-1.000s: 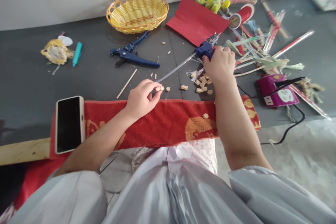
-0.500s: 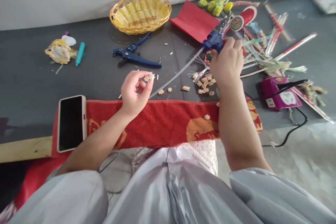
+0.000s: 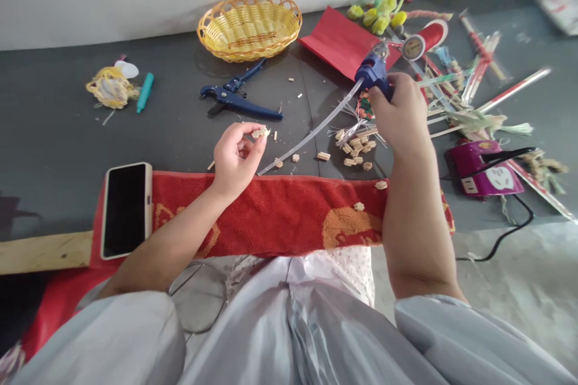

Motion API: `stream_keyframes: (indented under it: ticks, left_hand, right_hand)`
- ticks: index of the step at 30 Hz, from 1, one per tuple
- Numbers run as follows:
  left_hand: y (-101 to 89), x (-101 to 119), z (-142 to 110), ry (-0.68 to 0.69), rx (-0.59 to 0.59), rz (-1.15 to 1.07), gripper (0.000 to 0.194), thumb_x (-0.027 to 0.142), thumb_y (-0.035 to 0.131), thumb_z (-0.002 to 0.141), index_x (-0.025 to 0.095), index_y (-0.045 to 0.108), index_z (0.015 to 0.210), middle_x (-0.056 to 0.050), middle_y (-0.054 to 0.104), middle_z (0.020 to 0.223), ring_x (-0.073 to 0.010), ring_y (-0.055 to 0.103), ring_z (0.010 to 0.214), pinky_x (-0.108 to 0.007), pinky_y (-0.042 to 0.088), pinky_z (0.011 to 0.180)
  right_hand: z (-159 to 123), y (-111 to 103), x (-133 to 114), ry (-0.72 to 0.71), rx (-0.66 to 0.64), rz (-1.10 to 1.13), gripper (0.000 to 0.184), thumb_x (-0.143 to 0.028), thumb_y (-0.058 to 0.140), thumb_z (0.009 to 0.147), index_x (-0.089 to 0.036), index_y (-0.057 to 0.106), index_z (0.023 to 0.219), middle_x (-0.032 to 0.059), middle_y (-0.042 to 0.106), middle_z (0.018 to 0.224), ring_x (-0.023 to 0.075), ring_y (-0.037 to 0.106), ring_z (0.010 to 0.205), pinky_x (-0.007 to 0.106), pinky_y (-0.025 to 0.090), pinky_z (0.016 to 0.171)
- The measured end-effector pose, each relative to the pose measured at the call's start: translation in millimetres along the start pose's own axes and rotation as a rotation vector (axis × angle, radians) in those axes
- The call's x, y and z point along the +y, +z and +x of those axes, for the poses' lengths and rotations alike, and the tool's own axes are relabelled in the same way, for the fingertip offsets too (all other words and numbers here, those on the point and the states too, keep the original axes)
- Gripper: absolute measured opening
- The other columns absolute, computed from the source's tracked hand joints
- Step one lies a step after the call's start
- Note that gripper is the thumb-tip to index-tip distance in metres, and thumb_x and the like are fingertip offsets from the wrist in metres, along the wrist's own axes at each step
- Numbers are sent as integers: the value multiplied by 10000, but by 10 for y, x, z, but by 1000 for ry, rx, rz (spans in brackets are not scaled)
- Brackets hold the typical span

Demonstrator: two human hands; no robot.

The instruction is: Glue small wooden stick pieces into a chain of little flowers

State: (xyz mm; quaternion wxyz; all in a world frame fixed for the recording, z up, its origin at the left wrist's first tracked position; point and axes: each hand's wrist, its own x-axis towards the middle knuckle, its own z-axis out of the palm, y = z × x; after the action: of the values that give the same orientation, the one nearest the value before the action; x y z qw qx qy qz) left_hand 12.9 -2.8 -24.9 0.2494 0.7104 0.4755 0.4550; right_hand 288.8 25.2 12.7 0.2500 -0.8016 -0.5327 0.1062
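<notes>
Between the thumb and fingertips of my left hand (image 3: 237, 156) is a small cluster of pale short sticks (image 3: 261, 132). My right hand (image 3: 403, 111) is wrapped round the handle of a blue glue gun (image 3: 372, 71), over the table's right half. A long translucent glue stick (image 3: 316, 129) trails from the gun's back end down toward the red towel (image 3: 271, 216). Near my right wrist lies a heap of small bundled wooden pieces (image 3: 359, 147). Two more pale clusters rest on the towel, one of them a knobbly piece (image 3: 358, 207).
Blue cutting pliers (image 3: 239, 102) lie open below a yellow wicker basket (image 3: 226, 54). Red paper (image 3: 332, 42), a red ribbon spool (image 3: 424, 40) and tangled cords and sticks fill the right. A purple power socket (image 3: 485, 168) trails a black cable. A phone (image 3: 125, 210) lies left.
My right hand has lifted the glue gun slightly off the clutter, and the glue stick swings with it. My left hand keeps its pinch on the cluster. The whole view has shifted slightly.
</notes>
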Motion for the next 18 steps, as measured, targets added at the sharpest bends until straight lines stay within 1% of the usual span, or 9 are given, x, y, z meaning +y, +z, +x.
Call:
stream_keyframes:
  ticks: [3,6,9,10,14,18]
  left_hand:
    - [4,-6,5,-22,-12,10,348,537,485,950,210,585,1014,-35,622,920,-43,502,541,-176,431,468]
    - [9,-9,6,-18,-13,2,352,530,495,945,199,596,1009,-31,623,907,-42,497,539,-171,428,466]
    - [10,-9,4,-26,-12,-33,336,510,530,930,191,608,1002,-34,634,916,-41,498,538,-170,433,466]
    - [9,-7,4,-32,-15,-36,331,504,534,928,189,610,1000,-36,639,920,-41,498,539,-169,436,468]
    - [6,-1,5,-52,-36,-29,312,477,547,923,182,616,997,-44,657,939,-42,513,556,-161,447,484]
    - [11,-8,7,-47,-24,-103,267,416,594,900,162,634,975,-41,650,917,-37,506,547,-162,441,484]
  right_hand:
    - [6,-36,-8,14,-49,37,341,-233,525,915,-154,566,1244,188,628,1294,298,578,1201,433,414,1017]
    - [20,-59,5,20,-15,62,322,-224,526,903,-142,604,1204,177,683,1185,281,621,1124,413,446,969]
    - [37,-58,37,18,21,117,286,-236,531,883,-150,627,1138,147,722,1051,267,651,1019,403,465,908]
    - [40,-53,47,17,19,127,287,-245,534,877,-155,624,1134,145,721,1053,266,648,1010,405,464,900]
    - [29,-18,46,-3,-26,89,315,-263,551,869,-157,609,1160,179,676,1194,276,615,1074,410,442,925]
    - [-3,23,12,-82,-55,49,263,-251,569,872,-148,625,1108,187,674,1193,291,608,1124,410,434,953]
